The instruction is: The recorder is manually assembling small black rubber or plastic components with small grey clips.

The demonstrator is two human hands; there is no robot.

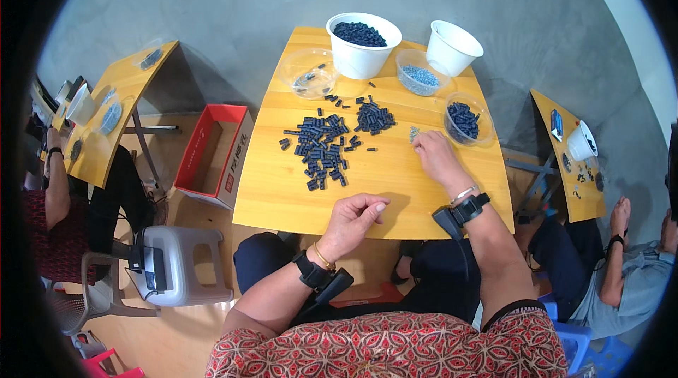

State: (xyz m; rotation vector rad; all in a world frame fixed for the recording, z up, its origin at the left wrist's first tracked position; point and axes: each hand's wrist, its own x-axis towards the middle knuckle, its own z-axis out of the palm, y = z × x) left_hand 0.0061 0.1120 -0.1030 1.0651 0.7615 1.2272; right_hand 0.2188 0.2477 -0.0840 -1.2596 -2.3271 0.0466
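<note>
Pinched fingertips on the left hand (351, 221) hover over the near edge of the table (282, 194), thumb pressed to the first fingers; whether a small part sits between them is too small to tell. Across from it, the right hand (434, 154) rests farther up the table, fingers curled down toward a little cluster of pale bits (414, 134) just beyond its fingertips; it looks closed on them, touching or nearly so. The main pile (321, 146) of dark blue parts lies ahead and to the left of the left hand, well apart from it, and to the left of the right hand; a tidier heap (374, 118) sits just left of the pale bits, so the right hand is the nearer one to it. Most parts in the pile lie with their long axes roughly across the table, though many are skewed. Beyond the right hand, a clear tub (466, 122) of dark parts stands just to its right. Farther back stand a white bowl (363, 43) full of dark parts, an empty-looking white bowl (453, 47), and two clear tubs (309, 73), one with pale grey pieces (419, 76). Other people work at side tables.
</note>
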